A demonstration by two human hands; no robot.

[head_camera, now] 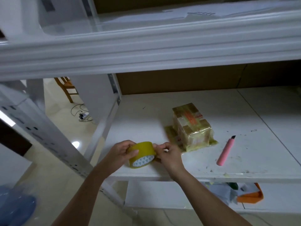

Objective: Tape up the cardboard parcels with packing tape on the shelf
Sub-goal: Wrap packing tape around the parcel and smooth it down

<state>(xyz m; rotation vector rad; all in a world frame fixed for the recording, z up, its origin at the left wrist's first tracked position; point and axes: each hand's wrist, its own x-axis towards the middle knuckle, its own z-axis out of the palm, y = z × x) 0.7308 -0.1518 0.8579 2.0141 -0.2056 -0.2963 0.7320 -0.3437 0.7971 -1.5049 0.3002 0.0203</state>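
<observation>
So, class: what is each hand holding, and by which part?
The left hand grips the tape roll around its outer band. The right hand pinches at the roll's right edge, apparently the tape end.

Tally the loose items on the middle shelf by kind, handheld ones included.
Roll of yellow packing tape: 1, held by the left hand, with the right hand at its edge
Taped cardboard parcels: 2, a larger one with a smaller one partly hidden behind it
Pink utility knife: 1
Total: 4

Two bare forearms in view — no sleeves, no watch, no rings on the left hand [119, 153] or right hand [169, 154] — fingers [134, 151] ungloved.
</observation>
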